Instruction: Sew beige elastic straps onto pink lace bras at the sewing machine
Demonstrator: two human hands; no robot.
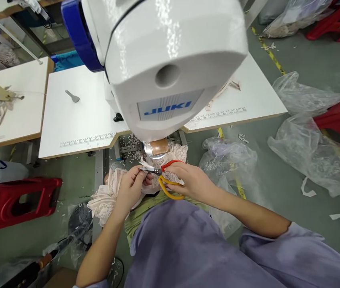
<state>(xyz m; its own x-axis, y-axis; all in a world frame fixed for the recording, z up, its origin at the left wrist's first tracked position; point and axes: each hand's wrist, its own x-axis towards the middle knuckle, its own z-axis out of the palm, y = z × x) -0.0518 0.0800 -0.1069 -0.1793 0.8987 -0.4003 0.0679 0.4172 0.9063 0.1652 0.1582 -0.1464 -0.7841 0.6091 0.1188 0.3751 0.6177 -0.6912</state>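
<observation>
My right hand [192, 180] grips a pair of scissors [158, 172] with one red and one yellow handle loop. Their blades point left, toward the fingertips of my left hand [130, 187]. That hand is closed in a pinch on pale pink lace fabric [105, 202], at a small white end beside the blades. Gathered lace hangs to the left of my left wrist, and more of it lies in my lap, under the sewing machine. Whether the blades touch the pinched piece cannot be made out.
A white JUKI sewing machine head [170, 44] stands right in front above my hands. Its white table [77, 116] has printed rulers and a small grey tool [72, 96]. Red stools [17, 202] stand left and right. Plastic bags [230, 160] lie on the floor.
</observation>
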